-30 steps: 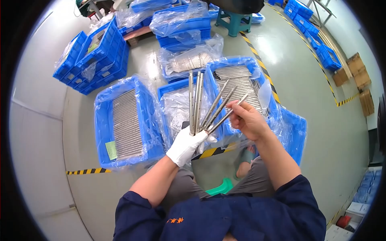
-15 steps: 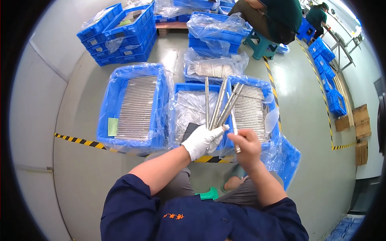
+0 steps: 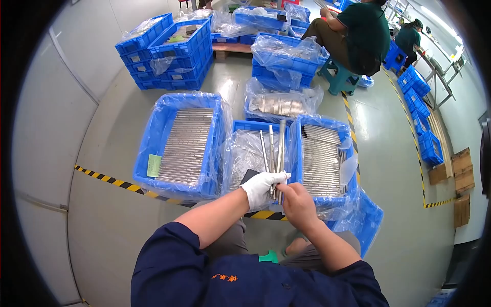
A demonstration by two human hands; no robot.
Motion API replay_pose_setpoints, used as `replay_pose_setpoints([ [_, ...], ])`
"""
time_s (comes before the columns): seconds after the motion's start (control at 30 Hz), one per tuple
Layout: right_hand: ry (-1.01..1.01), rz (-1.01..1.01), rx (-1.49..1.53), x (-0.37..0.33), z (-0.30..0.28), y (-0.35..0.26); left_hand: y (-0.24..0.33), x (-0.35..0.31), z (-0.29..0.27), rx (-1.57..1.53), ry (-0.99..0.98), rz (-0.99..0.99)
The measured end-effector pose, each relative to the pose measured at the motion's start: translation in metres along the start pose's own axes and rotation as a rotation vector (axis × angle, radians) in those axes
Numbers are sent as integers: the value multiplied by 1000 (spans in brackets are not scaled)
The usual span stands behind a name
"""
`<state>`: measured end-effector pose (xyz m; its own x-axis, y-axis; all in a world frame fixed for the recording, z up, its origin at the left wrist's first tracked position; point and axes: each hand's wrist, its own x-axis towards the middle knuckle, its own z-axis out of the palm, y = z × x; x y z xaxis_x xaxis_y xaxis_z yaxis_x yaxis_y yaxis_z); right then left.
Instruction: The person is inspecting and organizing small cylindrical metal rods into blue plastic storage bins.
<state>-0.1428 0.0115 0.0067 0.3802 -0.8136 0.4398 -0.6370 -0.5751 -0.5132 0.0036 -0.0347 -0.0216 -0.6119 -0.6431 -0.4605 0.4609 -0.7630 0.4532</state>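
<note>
My left hand (image 3: 260,190), in a white glove, is closed around several slim silvery metal rods (image 3: 281,148) that stand up in a loose fan. My bare right hand (image 3: 300,207) is closed against the lower ends of the bundle, thumb and forefinger pinching at a rod; exactly which one is hidden by the fingers. Both hands are over the near edge of a middle blue bin (image 3: 245,125) lined with clear plastic. A small dark flat object (image 3: 249,175) shows behind the glove. Rows of similar rods fill the left bin (image 3: 146,146) and the right bin (image 3: 335,122).
Another plastic-covered bin (image 3: 250,108) of rods lies beyond the middle one. Stacked blue bins (image 3: 192,53) stand at the back left. A co-worker in dark green (image 3: 362,33) sits on a teal stool (image 3: 337,77). Black-yellow floor tape (image 3: 110,180) runs nearby.
My right hand has moved left with the rod it held apart, bringing it against the bundle. The fanned rods are now closer together. The whole view has shifted slightly.
</note>
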Motion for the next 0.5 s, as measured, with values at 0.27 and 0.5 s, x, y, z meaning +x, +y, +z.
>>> replay_pose_setpoints([
  [0.27, 109, 1020, 1371, 1, -19, 43, 14, 14, -13, -145, 224, 100],
  [0.5, 1, 1148, 1503, -1, -9, 65, 3, -4, 15, 153, 114, 59],
])
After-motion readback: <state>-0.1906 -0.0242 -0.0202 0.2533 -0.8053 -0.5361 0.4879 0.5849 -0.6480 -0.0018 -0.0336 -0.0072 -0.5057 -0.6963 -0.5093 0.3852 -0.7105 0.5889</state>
